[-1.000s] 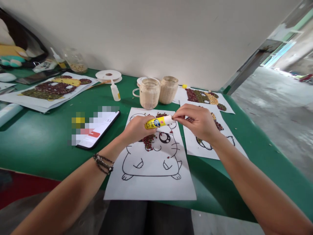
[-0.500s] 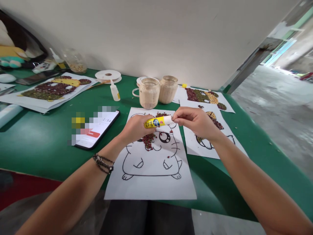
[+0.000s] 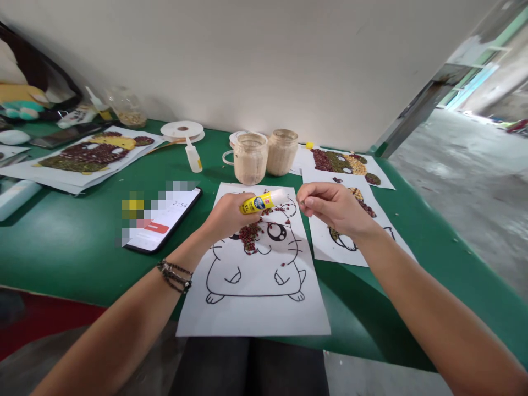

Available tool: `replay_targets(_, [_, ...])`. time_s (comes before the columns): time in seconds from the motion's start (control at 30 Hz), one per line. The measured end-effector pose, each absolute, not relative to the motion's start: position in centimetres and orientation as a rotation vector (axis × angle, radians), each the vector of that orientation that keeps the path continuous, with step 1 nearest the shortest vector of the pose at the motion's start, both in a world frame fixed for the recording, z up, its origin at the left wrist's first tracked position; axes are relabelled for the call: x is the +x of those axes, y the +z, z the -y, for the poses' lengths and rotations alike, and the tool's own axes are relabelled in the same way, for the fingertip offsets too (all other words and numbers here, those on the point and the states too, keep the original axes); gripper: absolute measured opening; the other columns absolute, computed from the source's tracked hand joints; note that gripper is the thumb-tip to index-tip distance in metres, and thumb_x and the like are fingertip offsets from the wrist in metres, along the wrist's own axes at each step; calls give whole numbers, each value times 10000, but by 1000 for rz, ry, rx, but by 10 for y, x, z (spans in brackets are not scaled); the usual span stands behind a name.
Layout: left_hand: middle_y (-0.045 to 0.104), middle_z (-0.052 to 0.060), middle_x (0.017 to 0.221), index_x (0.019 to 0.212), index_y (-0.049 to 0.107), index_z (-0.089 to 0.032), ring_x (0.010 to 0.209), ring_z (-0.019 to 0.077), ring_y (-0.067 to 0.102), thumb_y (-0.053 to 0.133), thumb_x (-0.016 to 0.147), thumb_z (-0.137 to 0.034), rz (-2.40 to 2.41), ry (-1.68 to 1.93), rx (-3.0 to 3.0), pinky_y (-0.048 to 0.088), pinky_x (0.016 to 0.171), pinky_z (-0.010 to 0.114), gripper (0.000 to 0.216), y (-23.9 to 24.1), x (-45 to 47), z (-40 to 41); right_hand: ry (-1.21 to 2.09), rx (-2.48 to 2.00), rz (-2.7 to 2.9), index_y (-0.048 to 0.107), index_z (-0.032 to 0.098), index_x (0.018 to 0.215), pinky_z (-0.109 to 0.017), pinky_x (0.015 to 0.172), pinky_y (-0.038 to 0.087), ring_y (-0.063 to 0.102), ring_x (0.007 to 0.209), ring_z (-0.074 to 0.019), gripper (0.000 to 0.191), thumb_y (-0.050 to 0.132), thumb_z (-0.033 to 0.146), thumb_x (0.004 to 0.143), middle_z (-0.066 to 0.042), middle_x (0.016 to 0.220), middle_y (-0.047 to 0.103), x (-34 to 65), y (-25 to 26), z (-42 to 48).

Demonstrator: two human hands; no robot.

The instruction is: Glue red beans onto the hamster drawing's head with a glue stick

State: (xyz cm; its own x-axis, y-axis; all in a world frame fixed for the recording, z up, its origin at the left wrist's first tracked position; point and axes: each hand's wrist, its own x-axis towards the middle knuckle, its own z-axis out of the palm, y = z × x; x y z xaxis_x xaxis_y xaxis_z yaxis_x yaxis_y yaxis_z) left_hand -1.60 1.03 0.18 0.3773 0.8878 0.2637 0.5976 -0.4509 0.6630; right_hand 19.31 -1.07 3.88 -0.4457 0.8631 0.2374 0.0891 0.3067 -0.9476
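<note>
My left hand (image 3: pixel 231 214) is closed around a yellow glue stick (image 3: pixel 259 202), whose white end points right, slightly upward. Just right of that end, my right hand (image 3: pixel 332 204) has thumb and forefinger pinched together; anything between them is too small to make out. Below both hands lies a white sheet (image 3: pixel 256 316) with an outlined cartoon hamster. Small red and green beans (image 3: pixel 249 237) are heaped on its face, partly under the glue stick, and more are scattered near the ear. My left hand hides part of the hamster's head.
Two cloudy jars (image 3: pixel 249 159) stand behind the sheet, beside a small glue bottle (image 3: pixel 193 156). A phone (image 3: pixel 165 223) lies left. Bean-covered pictures (image 3: pixel 88 154) lie at far left; another sheet (image 3: pixel 325 250) lies right. Ribbon spools (image 3: pixel 181 130) sit by the wall.
My right fingertips have come away from the glue stick's white end, leaving a small gap. The stick has shifted slightly left and tilts up a little more.
</note>
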Motion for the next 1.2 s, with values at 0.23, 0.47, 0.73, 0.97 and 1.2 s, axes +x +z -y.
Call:
replay_targets(0.23, [478,-34,547,688,554,-157,474,63,383,509,653,-246,-1262,804,2208,300,429,187,106,3,-13,-8,840,-1168,1412,578,202,642,-217,428,352,423,477,-65,141,646,324,620,25,579,494,264,36,47])
replay_targets(0.47, [410,-52,485,594,493,-160,430,53,336,491,672,-246,-1219,835,2193,283,397,182,116,6,-10,-3,369,-1792,1192,590,217,637,-302,524,408,490,530,-142,162,596,371,587,-2,562,538,332,5,87])
replay_targets(0.73, [475,-32,534,665,544,-146,460,63,387,500,666,-283,-1261,819,2215,318,421,183,144,4,-10,-5,63,-1811,1714,558,196,642,-302,541,428,528,563,-161,142,481,305,689,-47,663,599,319,-7,76])
replay_targets(0.97, [439,-53,468,573,485,-162,425,54,354,501,661,-234,-1206,816,2207,274,395,183,115,5,-8,-3,-44,-1727,1873,554,197,664,-287,519,422,509,527,-145,146,455,273,740,-36,651,583,318,-15,75])
replay_targets(1.2, [416,-55,468,574,473,-163,423,52,344,505,656,-235,-1219,800,2189,273,398,188,114,5,-8,-3,-17,-1761,1878,551,196,659,-293,527,428,522,538,-156,153,449,274,741,-34,629,581,317,-19,71])
